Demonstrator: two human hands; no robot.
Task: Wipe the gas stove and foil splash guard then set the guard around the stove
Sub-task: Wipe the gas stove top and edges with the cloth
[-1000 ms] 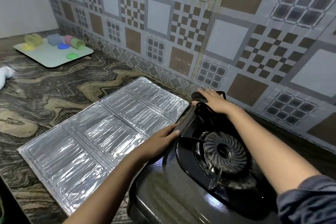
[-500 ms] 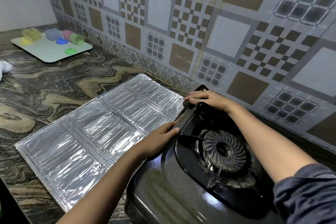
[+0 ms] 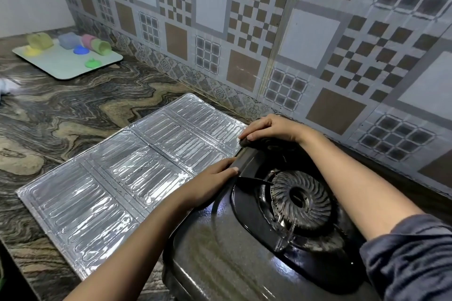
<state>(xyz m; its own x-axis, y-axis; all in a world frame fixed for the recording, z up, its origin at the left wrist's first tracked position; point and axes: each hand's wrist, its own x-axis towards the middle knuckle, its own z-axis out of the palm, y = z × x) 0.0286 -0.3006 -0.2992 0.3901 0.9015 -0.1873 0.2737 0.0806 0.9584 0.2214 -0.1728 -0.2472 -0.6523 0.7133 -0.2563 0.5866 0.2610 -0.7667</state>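
Counter (image 3: 73, 115) held the foil guard (image 3: 117, 178) lying flat, touching the stove (image 3: 232, 259) on its left side. Your left hand (image 3: 210, 183) gripped the stove's left edge; your right hand (image 3: 266, 128) pressed a dark cloth (image 3: 269, 143) on the back-left corner, fingers curled over it.

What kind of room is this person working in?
Most likely a home kitchen. A black single-burner gas stove sits on a swirled stone counter against a patterned tiled wall, with a foil splash guard lying flat beside it and a tray of colourful cups further along.
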